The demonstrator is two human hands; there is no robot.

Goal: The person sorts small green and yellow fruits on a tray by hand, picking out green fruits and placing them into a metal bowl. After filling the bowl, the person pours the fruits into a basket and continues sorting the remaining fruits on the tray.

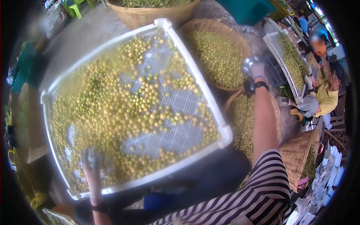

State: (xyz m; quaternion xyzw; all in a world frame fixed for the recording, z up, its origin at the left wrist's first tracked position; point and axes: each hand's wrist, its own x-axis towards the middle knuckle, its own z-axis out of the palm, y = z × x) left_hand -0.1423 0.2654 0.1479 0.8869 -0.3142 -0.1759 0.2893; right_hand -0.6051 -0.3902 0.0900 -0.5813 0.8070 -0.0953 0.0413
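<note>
A white mesh tray (pixel 157 144) lies across my front, covered in small round yellow-green fruits (pixel 112 101). Bare mesh shows in patches, mostly on its right side. My left hand (pixel 92 174) is at the tray's near left edge, its fingers stretched out among the fruits and a little blurred. Out to the right, my right hand (pixel 258 71) is closed on a shiny metal bowl (pixel 249 63). The bowl is at the right rim of a wicker basket (pixel 240 35) filled with the same fruits; what the bowl contains is hidden.
Another fruit-filled basket (pixel 277 123) stands under my right forearm. A large basket (pixel 150 15) is behind the tray, near a teal crate (pixel 243 11). At right, a seated person in a yellow shirt (pixel 328 97) has a second white tray (pixel 279 63). A tilted basket (pixel 300 153) lies lower right.
</note>
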